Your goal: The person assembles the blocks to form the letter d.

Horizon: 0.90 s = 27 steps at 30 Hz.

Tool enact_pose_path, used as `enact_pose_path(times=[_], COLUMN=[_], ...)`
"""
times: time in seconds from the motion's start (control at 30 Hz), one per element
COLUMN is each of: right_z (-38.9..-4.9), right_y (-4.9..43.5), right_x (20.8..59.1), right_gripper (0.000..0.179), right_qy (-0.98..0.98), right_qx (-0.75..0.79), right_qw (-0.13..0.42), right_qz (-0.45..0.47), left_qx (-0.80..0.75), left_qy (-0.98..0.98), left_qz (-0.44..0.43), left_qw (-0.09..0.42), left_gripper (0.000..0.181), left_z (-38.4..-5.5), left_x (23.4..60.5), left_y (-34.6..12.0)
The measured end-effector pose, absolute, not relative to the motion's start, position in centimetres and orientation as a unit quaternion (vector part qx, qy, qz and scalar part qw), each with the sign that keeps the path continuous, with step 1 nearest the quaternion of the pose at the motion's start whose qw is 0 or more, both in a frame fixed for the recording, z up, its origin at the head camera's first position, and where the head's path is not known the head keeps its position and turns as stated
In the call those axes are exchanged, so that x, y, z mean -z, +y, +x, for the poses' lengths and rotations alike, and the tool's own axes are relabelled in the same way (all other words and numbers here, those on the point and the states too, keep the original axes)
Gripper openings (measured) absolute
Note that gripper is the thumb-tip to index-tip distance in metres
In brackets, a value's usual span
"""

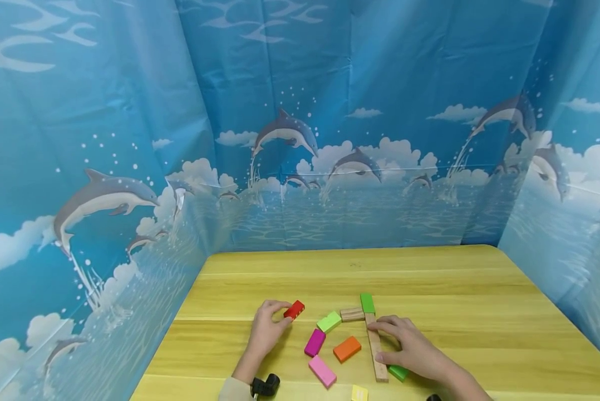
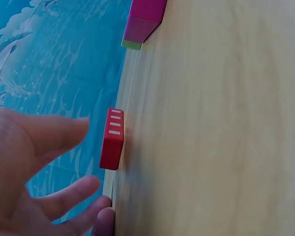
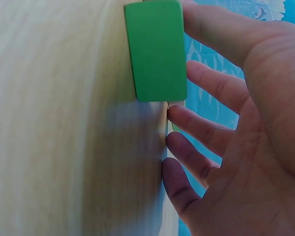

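Nearest the camera, a yellow block (image 1: 359,393) lay at the bottom edge of the frame. In the lower middle, the left hand (image 1: 268,328) held thumb and fingers apart beside a red block (image 1: 294,310); whether they touched it, I could not tell. Right of that, the right hand (image 1: 410,348) was spread, fingertips at a pale wooden strip (image 1: 379,370), with a green block (image 1: 398,372) beside the strip. Between the hands lay an orange block (image 1: 347,349).

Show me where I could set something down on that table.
The table is bare along its far side, between the blocks and the dolphin curtain, and right of the right hand. It is crowded between that hand and the left hand.
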State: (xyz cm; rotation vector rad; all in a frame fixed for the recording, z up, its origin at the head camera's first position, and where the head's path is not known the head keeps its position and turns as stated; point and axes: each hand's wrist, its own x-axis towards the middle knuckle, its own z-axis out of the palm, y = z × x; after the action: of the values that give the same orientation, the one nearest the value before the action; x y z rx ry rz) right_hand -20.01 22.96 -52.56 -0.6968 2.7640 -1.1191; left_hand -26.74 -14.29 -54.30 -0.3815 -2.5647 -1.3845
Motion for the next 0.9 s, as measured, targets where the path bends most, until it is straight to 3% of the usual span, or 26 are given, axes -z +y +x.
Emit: enact_pose_path(times=[0.27, 0.57, 0.9], right_z=[-20.0, -19.8, -19.8], right_y=[23.1, 22.9, 22.9], right_x=[52.5, 52.4, 52.4], right_gripper=[0.065, 0.063, 0.063], right_qy=[0.902, 0.900, 0.902], right_qx=[0.366, 0.371, 0.368], right_qw=[0.033, 0.034, 0.037], right_qz=[-0.225, -0.227, -0.222], left_qx=[0.416, 0.336, 0.324], left_qy=[-0.889, -0.919, -0.919], left_qz=[-0.180, -0.206, -0.222], left_qw=[0.060, -0.021, -0.042], left_gripper=[0.039, 0.079, 0.086], left_z=[-26.4, -25.6, -25.2], left_x=[53.8, 53.2, 53.0], left_y=[-14.2, -14.1, -13.8])
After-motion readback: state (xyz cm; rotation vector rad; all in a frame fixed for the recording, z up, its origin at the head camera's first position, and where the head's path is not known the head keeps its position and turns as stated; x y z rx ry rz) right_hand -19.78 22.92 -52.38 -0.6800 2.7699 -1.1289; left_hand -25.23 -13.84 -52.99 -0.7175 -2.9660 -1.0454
